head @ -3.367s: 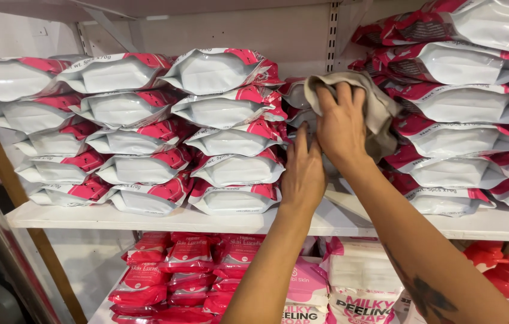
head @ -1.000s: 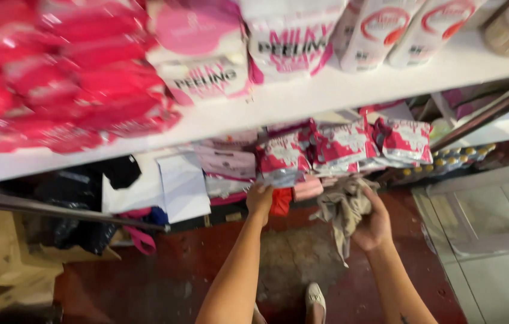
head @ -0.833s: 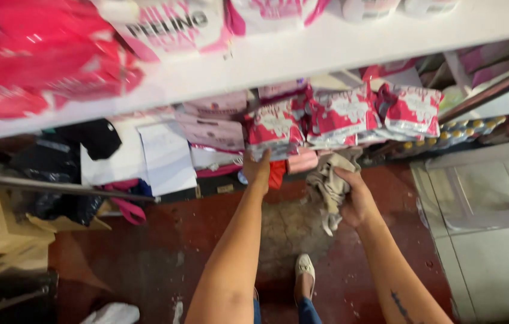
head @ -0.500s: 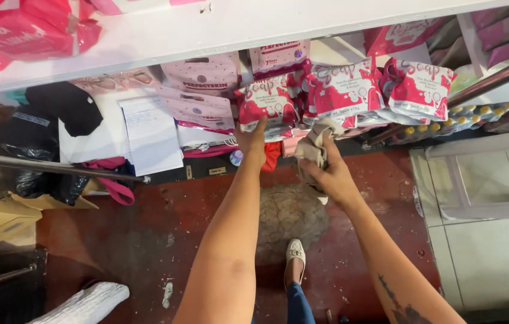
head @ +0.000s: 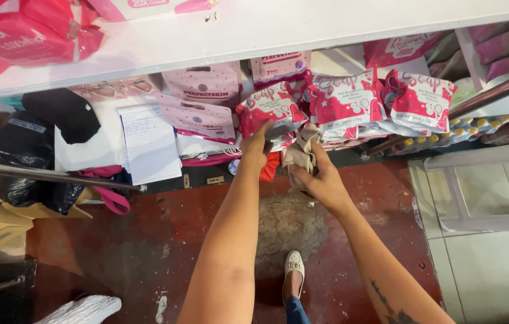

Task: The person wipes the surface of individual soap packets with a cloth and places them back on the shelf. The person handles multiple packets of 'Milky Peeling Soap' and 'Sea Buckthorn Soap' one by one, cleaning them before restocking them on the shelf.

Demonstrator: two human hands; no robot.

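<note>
Down at the bottom shelf [head: 116, 141] now, rag in hand

Having dropped from the upper shelves, the right hand [head: 320, 180] clutches the beige cloth [head: 300, 153] against the pink pouches [head: 269, 108]; the left hand [head: 255, 147] lies flat, fingers loose, on one.

A single head-worn camera looks steeply down from above, past the white shelf edge [head: 278, 30] across the top of the frame, onto the lower shelf and the red floor [head: 164, 240]. Both forearms rise from the bottom edge toward the centre, so the view is close, at arm's reach. The person's shoe [head: 293, 266] shows at lower centre. The camera seems tilted slightly, since the shelf edge slants.
</note>
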